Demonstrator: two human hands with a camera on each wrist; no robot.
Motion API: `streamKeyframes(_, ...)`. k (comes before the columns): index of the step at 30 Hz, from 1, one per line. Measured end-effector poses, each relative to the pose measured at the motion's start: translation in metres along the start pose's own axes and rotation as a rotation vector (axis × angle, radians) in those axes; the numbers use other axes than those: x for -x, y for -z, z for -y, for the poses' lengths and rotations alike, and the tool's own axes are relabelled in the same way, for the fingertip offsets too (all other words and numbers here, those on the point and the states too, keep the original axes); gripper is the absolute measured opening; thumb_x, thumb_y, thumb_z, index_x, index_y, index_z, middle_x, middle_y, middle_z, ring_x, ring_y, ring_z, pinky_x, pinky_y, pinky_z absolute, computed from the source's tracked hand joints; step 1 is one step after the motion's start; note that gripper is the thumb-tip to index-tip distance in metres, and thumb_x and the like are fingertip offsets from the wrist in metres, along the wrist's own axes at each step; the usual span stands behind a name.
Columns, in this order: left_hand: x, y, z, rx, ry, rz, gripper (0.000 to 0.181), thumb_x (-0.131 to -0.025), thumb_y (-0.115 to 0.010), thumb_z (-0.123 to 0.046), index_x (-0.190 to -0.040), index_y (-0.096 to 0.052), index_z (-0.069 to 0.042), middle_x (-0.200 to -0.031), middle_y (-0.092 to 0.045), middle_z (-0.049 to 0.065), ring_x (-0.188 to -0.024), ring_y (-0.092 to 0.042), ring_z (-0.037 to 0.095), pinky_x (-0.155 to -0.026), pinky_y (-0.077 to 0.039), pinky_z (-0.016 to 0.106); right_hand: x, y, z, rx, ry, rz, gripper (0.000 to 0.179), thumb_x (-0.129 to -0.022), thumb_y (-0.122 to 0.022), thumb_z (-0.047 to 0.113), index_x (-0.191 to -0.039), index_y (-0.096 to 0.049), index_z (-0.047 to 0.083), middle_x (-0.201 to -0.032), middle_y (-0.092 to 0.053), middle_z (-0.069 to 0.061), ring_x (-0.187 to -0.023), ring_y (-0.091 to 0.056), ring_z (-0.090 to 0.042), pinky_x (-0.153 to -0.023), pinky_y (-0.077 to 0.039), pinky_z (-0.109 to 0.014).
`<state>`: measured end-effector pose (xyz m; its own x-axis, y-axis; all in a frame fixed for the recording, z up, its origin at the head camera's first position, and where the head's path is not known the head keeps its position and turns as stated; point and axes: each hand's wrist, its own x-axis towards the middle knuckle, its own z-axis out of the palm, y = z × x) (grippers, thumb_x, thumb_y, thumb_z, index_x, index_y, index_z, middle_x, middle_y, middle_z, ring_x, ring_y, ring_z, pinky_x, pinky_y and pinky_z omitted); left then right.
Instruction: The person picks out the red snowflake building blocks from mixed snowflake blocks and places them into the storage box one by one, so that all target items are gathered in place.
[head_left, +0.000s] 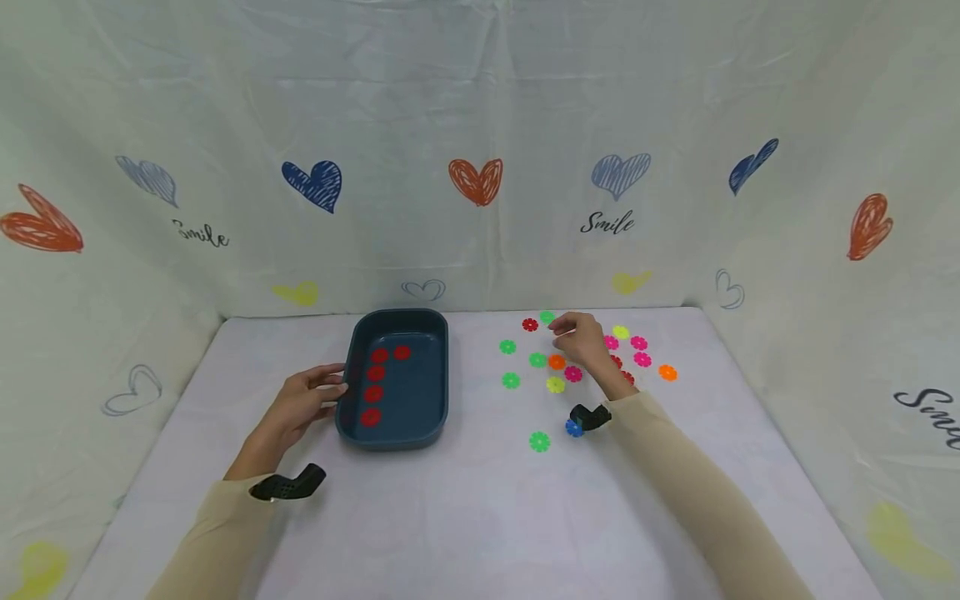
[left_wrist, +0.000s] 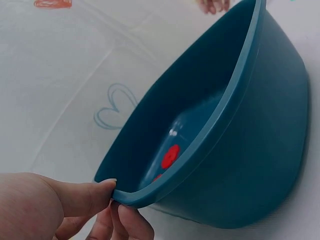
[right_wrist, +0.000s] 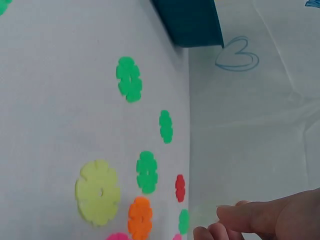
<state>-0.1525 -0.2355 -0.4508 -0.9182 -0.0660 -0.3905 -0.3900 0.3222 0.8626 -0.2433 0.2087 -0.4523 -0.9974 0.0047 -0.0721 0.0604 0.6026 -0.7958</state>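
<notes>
In the head view my left hand (head_left: 306, 398) is at the left side of a dark blue plastic tub (head_left: 393, 437). The left wrist view shows thumb and fingers pinching the tub's rim (left_wrist: 131, 198). Several red notched discs (head_left: 372, 393) lie inside on its floor. My right hand (head_left: 581, 337) hovers over scattered flower-shaped discs, fingers loosely bent, and nothing shows between them. Just left of its fingertips are a red disc (head_left: 530, 324) and a green disc (head_left: 547, 317). Below the hand lie an orange disc (head_left: 556, 362) and a pink disc (head_left: 573, 374).
More discs are spread right of the tub: yellow (head_left: 555, 385), green (head_left: 539, 442), orange (head_left: 667, 372) and pink (head_left: 642, 359). A blue disc (head_left: 573, 428) shows beside the right wrist's black camera mount (head_left: 591, 417). Behind the white table hangs a heart-printed curtain (head_left: 525, 250).
</notes>
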Motion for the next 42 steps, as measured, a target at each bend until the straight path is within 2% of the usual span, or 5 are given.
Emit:
streamKeyframes(3, 0.000, 0.001, -0.001, 0.007, 0.003, 0.002, 0.056, -0.107, -0.059, -0.007, -0.159, -0.041, 0.000, -0.145, -0.049, 0.022, -0.104, -0.058, 0.016, -0.078, -0.055, 0.021, 0.000, 0.007, -0.010, 0.016, -0.027, -0.024, 0.028, -0.096, -0.068, -0.003, -0.123, -0.071, -0.008, -0.121, -0.069, -0.027, -0.106, -0.067, -0.041, -0.075, -0.058, -0.029)
streamKeyframes(9, 0.001, 0.001, -0.002, 0.020, 0.007, 0.008, 0.057, -0.107, -0.060, -0.007, -0.160, -0.040, 0.000, -0.144, -0.049, 0.022, -0.102, -0.059, 0.014, -0.077, -0.055, 0.021, 0.002, 0.018, -0.026, 0.073, -0.076, -0.038, 0.029, -0.097, -0.068, -0.001, -0.126, -0.069, -0.006, -0.124, -0.067, -0.027, -0.113, -0.062, -0.040, -0.094, -0.059, -0.043)
streamKeyframes(17, 0.001, 0.001, -0.002, 0.025, 0.006, 0.005, 0.057, -0.107, -0.060, -0.007, -0.160, -0.040, 0.001, -0.144, -0.049, 0.023, -0.102, -0.059, 0.015, -0.076, -0.055, 0.022, 0.005, 0.021, -0.037, 0.109, -0.115, -0.016, 0.029, -0.097, -0.069, -0.001, -0.126, -0.068, -0.007, -0.125, -0.066, -0.028, -0.116, -0.061, -0.041, -0.102, -0.055, -0.048)
streamKeyframes(26, 0.001, 0.000, -0.001, 0.033, 0.011, -0.003, 0.057, -0.107, -0.060, -0.007, -0.160, -0.040, 0.001, -0.146, -0.048, 0.024, -0.103, -0.059, 0.016, -0.075, -0.054, 0.022, 0.005, 0.017, -0.043, 0.132, -0.151, 0.008, 0.034, -0.094, -0.073, 0.000, -0.127, -0.068, -0.005, -0.128, -0.064, -0.027, -0.117, -0.060, -0.042, -0.103, -0.054, -0.050)
streamKeyframes(42, 0.000, 0.000, 0.001, 0.030, 0.003, 0.000, 0.057, -0.108, -0.059, -0.008, -0.160, -0.039, 0.001, -0.146, -0.048, 0.024, -0.105, -0.058, 0.018, -0.076, -0.054, 0.022, 0.001, 0.011, -0.048, 0.171, -0.133, 0.014, 0.034, -0.094, -0.074, -0.002, -0.127, -0.068, -0.007, -0.126, -0.065, -0.028, -0.115, -0.061, -0.041, -0.103, -0.054, -0.049)
